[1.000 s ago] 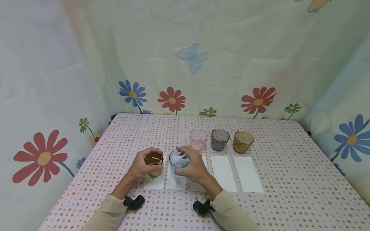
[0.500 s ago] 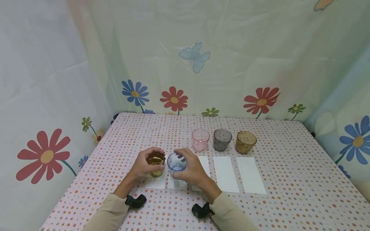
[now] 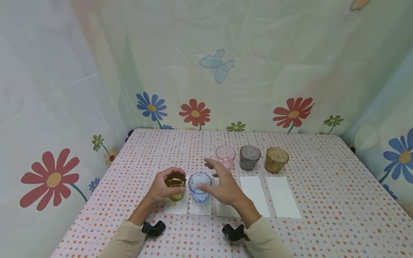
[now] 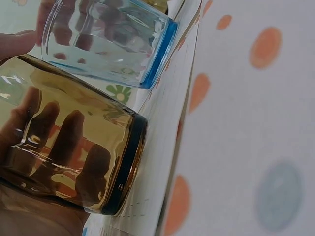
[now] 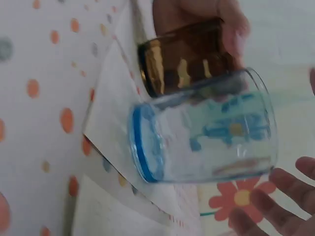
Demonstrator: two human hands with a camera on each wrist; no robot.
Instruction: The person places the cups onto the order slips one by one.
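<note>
My left hand (image 3: 162, 187) grips an amber glass (image 3: 176, 181) standing on the leftmost white paper strip (image 3: 171, 209). In the left wrist view, its fingers show through the amber wall. Just to the right, a clear blue glass (image 3: 195, 195) stands upright on the second strip (image 3: 200, 210). My right hand (image 3: 226, 187) is spread beside the blue glass, fingers apart from its wall. The thumb overlaps the glass in the head view. Seen from the right wrist, the blue glass (image 5: 172, 147) has fingertips (image 5: 283, 179) near its rim.
Behind the strips stand a pink glass (image 3: 226, 154), a grey glass (image 3: 250, 157) and a brown-amber glass (image 3: 276, 160) in a row. More white strips (image 3: 283, 197) lie to the right on the dotted tablecloth (image 3: 338, 200). A flowered curtain (image 3: 251, 71) surrounds the table.
The right hand held the blue glass, moved it slightly left toward the amber glass, then let go and spread its fingers to the right. The left hand keeps its grip.
</note>
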